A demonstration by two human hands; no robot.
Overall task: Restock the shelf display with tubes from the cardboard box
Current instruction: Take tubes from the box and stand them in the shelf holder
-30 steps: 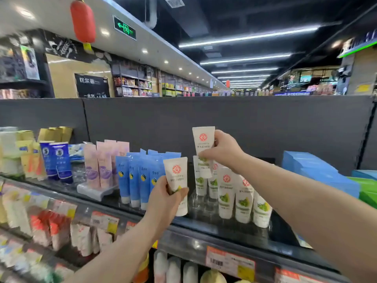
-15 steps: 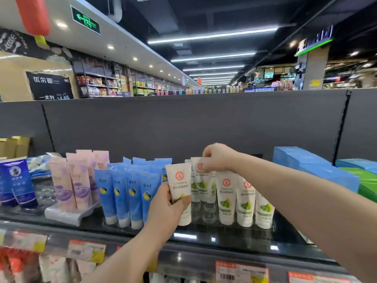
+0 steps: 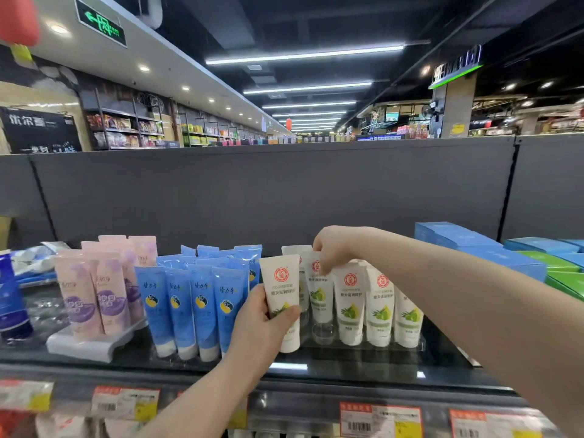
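Each hand — left hand [image 3: 262, 324], right hand [image 3: 331, 248] — grips a white tube [image 3: 281, 286] (upright).

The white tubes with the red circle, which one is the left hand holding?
The left hand holds the leftmost white tube, beside the blue tubes. It is nearest the camera, in front of the row; the right hand pinches another tube behind it.

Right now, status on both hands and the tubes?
Left hand gripping white tube. Right hand pinching second tube in the row. Nothing blocking.
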